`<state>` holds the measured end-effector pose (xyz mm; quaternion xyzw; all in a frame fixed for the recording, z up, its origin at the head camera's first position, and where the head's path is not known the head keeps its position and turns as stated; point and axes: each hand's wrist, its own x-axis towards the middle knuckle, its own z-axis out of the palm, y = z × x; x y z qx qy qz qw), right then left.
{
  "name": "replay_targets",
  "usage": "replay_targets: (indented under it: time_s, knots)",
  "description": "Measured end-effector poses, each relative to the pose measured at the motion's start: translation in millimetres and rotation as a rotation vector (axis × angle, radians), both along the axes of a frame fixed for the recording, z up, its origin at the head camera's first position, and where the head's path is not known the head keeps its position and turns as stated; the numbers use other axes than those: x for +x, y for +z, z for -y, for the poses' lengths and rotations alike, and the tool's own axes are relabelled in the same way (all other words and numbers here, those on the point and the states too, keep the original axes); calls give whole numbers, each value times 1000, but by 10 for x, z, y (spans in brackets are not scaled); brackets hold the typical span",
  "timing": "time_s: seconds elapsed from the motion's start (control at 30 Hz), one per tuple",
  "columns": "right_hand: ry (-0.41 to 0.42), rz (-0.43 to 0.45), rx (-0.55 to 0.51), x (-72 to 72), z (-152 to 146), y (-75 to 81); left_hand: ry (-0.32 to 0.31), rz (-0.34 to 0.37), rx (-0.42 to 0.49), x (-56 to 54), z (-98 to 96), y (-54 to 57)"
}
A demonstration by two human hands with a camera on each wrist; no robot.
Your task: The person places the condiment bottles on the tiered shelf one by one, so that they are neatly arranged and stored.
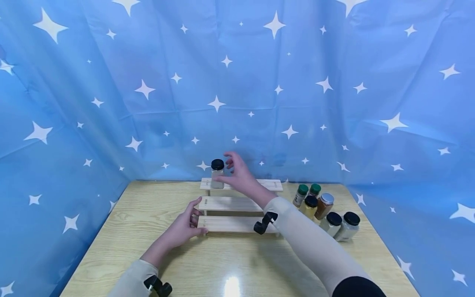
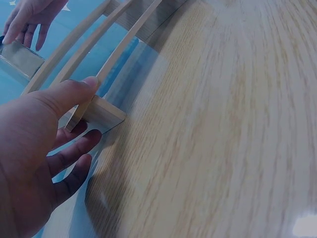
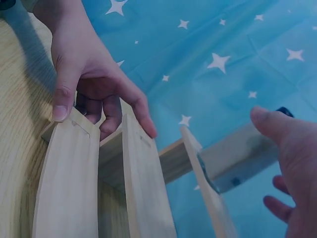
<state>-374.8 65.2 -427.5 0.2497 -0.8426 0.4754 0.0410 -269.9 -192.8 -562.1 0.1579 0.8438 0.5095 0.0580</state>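
Observation:
A three-step wooden rack [image 1: 231, 224] stands on the table, its top step at the back. On the left part of that step stands a clear spice jar [image 1: 217, 173] with a black lid and pale contents. My right hand [image 1: 242, 176] is just right of the jar, thumb at its side and the other fingers spread loosely away from it. The left hand [image 1: 181, 228] holds the rack's left end. In the right wrist view its thumb [image 3: 61, 110] presses the lowest step, the index finger reaches the middle one, and the remaining fingers curl behind.
To the right of the rack several spice jars stand grouped: two with green lids [image 1: 303, 189], one silver-lidded jar [image 1: 324, 206] with brown contents, and black-lidded ones [image 1: 349, 227]. A blue star-patterned curtain [image 1: 237, 82] hangs right behind the table [image 1: 148, 214] and along its sides.

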Motion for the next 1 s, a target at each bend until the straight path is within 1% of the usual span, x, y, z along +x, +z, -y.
replay_targets:
  time_s: [0.13, 0.23, 0.37, 0.47, 0.57, 0.77, 0.83, 1.0]
  knots:
    - [-16, 27, -41, 53, -139, -9, 3, 3, 3, -14, 3, -7]
    - [-21, 50, -60, 122, -268, -34, 2, 0, 3, -19, 3, -20]
    - [-22, 60, -45, 250, -464, -42, 1, 2, -3, -15, 4, -29]
    - [-33, 25, -4, 344, -615, -30, 6, 10, -9, -6, 6, -14]
    - [-55, -11, 28, 433, -775, -28, 8, 14, 5, 1, 11, 10]
    - [-112, -18, 22, 632, -1146, -94, -6, 15, 31, -11, 10, 25]
    - [-132, -36, 47, 695, -1275, -120, -6, 17, 29, -18, 9, 17]
    - [-179, -119, 147, 837, -1620, -188, -1, 18, 23, -17, 0, 13]
